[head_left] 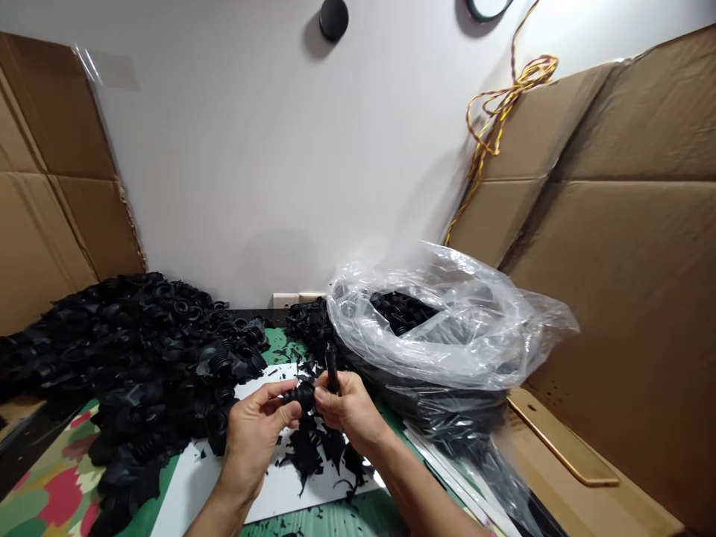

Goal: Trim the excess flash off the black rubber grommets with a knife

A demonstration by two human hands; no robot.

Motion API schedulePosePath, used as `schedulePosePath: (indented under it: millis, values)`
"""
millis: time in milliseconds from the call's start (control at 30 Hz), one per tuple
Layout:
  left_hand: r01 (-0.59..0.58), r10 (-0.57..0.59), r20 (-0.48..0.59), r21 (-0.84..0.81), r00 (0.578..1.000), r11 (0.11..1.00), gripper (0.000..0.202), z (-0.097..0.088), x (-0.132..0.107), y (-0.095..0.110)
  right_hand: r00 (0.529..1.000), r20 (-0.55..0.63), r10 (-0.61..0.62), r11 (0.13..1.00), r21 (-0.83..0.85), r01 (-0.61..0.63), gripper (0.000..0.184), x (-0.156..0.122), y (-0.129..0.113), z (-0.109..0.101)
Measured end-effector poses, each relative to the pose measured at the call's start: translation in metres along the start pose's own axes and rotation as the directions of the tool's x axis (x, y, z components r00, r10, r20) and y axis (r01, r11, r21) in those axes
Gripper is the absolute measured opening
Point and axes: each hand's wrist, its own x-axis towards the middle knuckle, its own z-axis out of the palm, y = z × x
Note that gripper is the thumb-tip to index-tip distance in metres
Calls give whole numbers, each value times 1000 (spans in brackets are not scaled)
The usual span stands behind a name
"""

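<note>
- The black part [300, 396] is sitting between the two hands, just above the white board [193, 477]; it is showing a short, rounded body with ridges running around it, and its surface is looking dark and dull with faint shine on the ridges; its finer detail is staying too small to tell.
- The left hand [260, 421] is gripping the part from its left side, thumb below and fingers above.
- The right hand [345, 406] is closing around a slim dark stick [332, 367], which is pointing upward; its thumb and fingertip are meeting at the right end of the part; whether they are pinching it, one cannot tell.
- Thin black scraps [305, 451], ragged and curling, are lying on the board below the hands.
- A large heap of similar black pieces [162, 350] is spreading over the left of the table [313, 522]; many are showing ridges, rings and thin torn-looking edges.
- A clear plastic bag [447, 335] is standing to the right, its mouth gaping; more black pieces are showing inside.
</note>
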Motion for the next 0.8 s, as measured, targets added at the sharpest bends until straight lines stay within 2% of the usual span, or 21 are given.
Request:
schedulePosePath:
  millis: [200,267,333,400,433,500,567,667,800]
  values:
    - [-90,88,-80,-27,993,996,31,-4,7,2,976,-141,-167,983,-98,154,22,-4,-37,-13]
    - [-118,118,-28,-2,993,993,30,-3,4,5,966,-120,-227,953,-231,196,20,-10,-45,-14]
    - [-205,201,82,52,976,977,38,0,-4,10,965,-70,-253,914,-345,215,21,-17,-45,-12]
    - [-359,334,181,125,925,925,46,4,-12,14,968,-33,-249,898,-383,218,23,-23,-39,-7]
    - [-427,389,215,170,896,888,43,5,-16,16,971,-25,-238,902,-378,212,24,-26,-35,-4]
    - [-504,448,246,255,859,825,31,7,-21,18,979,-28,-202,929,-323,182,25,-31,-26,1]
    - [-509,452,244,291,858,810,23,7,-23,19,989,-43,-144,969,-207,133,26,-34,-19,4]
    - [-420,381,193,245,904,874,23,5,-21,18,998,-45,-40,998,51,43,31,-36,-12,7]
    - [-217,190,172,155,967,964,25,3,-20,18,998,-4,57,950,308,-53,43,-36,-8,9]
